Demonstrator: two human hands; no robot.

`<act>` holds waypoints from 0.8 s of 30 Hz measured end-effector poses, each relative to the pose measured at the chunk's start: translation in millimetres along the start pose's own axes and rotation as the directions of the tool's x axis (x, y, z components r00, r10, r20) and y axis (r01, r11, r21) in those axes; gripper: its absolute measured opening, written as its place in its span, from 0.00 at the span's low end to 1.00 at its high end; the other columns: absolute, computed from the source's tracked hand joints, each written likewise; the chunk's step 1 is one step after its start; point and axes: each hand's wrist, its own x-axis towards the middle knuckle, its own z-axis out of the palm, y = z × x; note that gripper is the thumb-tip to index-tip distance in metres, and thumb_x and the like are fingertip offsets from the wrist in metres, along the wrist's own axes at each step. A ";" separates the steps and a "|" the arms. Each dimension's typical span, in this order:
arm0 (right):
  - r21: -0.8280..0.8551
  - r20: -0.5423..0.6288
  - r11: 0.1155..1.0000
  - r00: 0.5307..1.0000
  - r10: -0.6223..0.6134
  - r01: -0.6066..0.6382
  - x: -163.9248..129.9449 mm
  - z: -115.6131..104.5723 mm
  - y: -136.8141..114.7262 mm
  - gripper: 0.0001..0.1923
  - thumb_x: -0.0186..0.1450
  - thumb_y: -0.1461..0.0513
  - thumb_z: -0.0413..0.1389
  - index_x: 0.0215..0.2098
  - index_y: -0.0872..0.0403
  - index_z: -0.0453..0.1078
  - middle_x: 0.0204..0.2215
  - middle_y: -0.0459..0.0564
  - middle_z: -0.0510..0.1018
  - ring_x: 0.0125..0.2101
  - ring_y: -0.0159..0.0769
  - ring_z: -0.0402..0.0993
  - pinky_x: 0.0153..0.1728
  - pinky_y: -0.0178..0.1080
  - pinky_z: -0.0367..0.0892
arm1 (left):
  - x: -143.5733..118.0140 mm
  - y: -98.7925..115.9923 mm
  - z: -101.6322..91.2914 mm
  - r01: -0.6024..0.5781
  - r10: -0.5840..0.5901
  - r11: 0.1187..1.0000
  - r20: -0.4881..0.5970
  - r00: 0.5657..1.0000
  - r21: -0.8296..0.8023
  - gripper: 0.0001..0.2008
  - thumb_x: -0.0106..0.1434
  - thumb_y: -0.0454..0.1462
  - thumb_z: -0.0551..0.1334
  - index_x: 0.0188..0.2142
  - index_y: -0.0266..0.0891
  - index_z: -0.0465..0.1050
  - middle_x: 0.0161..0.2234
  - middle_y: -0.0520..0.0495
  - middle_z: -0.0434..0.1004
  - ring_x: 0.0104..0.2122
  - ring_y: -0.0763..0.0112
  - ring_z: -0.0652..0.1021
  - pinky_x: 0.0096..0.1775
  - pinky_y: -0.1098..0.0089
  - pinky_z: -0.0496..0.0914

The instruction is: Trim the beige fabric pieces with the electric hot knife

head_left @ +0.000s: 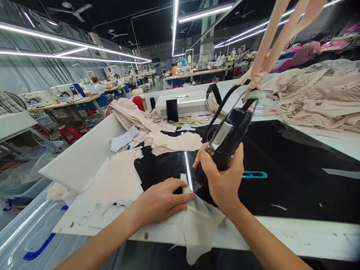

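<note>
My right hand [225, 178] is wrapped round a black hand-held power tool [234, 129] with a silver lever on its side and a cable at its top. Knotted peach fabric straps [263, 56] suspend it from above. Its lower end is near the table and partly hidden by my fingers. My left hand [165, 197] lies flat, fingers stretched, with its fingertips on a thin sheer beige fabric piece [199, 225]. That piece hangs over the table's front edge. Just right of the tool, a teal handle [260, 174] lies on the black tabletop sheet [292, 168].
Stacked pale fabric pieces [118, 180] lie left, with a printed paper slip [123, 138] behind them. A vented white box [194, 105] and a black phone-like slab [172, 110] stand at the back. Beige fabric [317, 93] is heaped right. Clear plastic bins [36, 228] sit lower left.
</note>
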 end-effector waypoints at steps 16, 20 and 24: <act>-0.021 -0.017 0.999 1.000 0.024 -0.025 6.4 11.1 6.4 0.20 0.68 0.54 0.72 0.49 0.44 0.66 0.36 0.40 0.81 0.34 0.37 0.80 0.38 0.44 0.79 | -0.9 1.7 0.3 0.057 -0.056 0.995 0.024 0.998 -0.083 0.20 0.90 0.44 0.59 0.70 0.44 0.84 0.66 0.33 0.82 0.62 0.50 0.85 0.64 0.57 0.84; -0.041 -0.002 0.999 1.000 0.015 -0.015 11.9 3.7 0.2 0.23 0.68 0.52 0.73 0.50 0.44 0.67 0.38 0.41 0.82 0.36 0.40 0.81 0.40 0.46 0.81 | -2.1 1.9 -0.4 0.127 -0.124 0.981 0.030 0.992 -0.149 0.20 0.90 0.43 0.59 0.71 0.44 0.83 0.66 0.34 0.83 0.64 0.52 0.85 0.66 0.57 0.83; -0.096 0.026 0.995 1.000 0.009 -0.006 21.1 -11.6 -4.5 0.24 0.69 0.47 0.75 0.49 0.42 0.66 0.38 0.45 0.82 0.34 0.44 0.81 0.40 0.51 0.83 | 0.9 4.0 3.2 0.239 -0.242 0.950 0.011 0.970 -0.200 0.19 0.90 0.40 0.58 0.71 0.43 0.83 0.63 0.38 0.85 0.61 0.55 0.87 0.66 0.58 0.83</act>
